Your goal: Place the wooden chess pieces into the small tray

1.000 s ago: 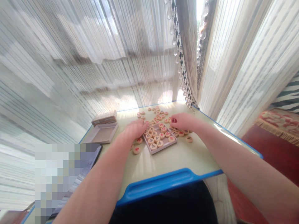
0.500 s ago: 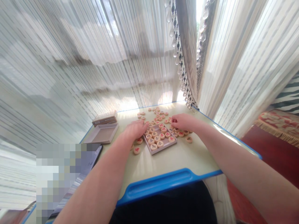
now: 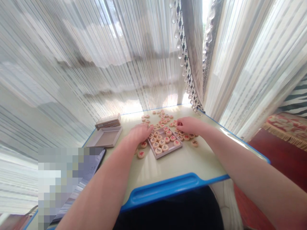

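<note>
"Where does the tray lie from my hands?"

"The shallow, pale mauve, four-sided tray (image 3: 169,152) lies between them, a little to the near side, on the pale green tabletop (image 3: 192,163) with blue edging. Your left hand (image 3: 142,131) is the nearer one: its fingertips seem to touch the tray's left rim. Your right hand (image 3: 188,124) is off the far right corner, just beside it."

"Which way is the tray turned?"

"Askew to you. Its near edge slants, the right end farther away than the left. Your left hand hides part of the left side, so I can't be sure of the long axis."

"And my fingers?"

"On the left they're lightly bent and close together, palm down; I can't tell whether they grip the rim. On the right they're curled in, thumb close to the index finger; any piece between them is hidden."

"What about the pieces?"

"Round, cream-coloured discs with red or black characters (image 3: 158,151) fill much of the tray, with bare floor showing toward the right. Loose red-marked and black-marked discs (image 3: 186,137) lie right of it, some under your right hand. More discs (image 3: 141,154) sit to the left, and others (image 3: 164,122) are scattered beyond the far side."
</note>
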`<act>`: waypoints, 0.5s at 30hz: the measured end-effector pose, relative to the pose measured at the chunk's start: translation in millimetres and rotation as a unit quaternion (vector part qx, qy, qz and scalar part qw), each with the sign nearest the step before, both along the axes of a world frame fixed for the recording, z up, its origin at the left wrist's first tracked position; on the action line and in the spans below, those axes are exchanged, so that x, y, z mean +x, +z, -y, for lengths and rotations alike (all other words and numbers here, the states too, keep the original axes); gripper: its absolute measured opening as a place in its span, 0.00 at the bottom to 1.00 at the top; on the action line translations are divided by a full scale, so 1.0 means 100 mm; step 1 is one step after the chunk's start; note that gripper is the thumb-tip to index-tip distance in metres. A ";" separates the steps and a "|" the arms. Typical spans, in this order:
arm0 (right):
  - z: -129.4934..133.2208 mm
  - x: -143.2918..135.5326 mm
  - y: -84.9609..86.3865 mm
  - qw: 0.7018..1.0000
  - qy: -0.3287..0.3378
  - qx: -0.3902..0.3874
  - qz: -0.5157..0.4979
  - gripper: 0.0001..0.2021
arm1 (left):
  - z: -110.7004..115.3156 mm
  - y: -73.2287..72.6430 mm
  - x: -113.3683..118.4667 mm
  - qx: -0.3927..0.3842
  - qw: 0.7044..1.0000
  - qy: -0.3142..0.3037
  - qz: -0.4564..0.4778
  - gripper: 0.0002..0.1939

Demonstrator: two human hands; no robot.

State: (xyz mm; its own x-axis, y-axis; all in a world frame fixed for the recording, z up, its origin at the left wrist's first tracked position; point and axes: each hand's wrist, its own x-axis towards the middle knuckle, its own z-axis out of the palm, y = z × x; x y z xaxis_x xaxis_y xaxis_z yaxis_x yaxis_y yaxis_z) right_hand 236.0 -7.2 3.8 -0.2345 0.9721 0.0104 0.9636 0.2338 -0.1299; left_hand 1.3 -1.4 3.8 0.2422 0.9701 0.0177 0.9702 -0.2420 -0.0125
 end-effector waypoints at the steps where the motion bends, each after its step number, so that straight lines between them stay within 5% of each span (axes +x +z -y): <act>1: 0.00 0.00 0.00 1.000 -0.001 -0.003 0.000 0.10 | 0.00 0.00 0.00 -0.001 1.000 0.000 0.000 0.31; 15: 0.04 0.00 0.03 0.998 0.048 -0.012 0.032 0.13 | -0.01 0.01 0.01 -0.008 1.000 -0.001 -0.011 0.30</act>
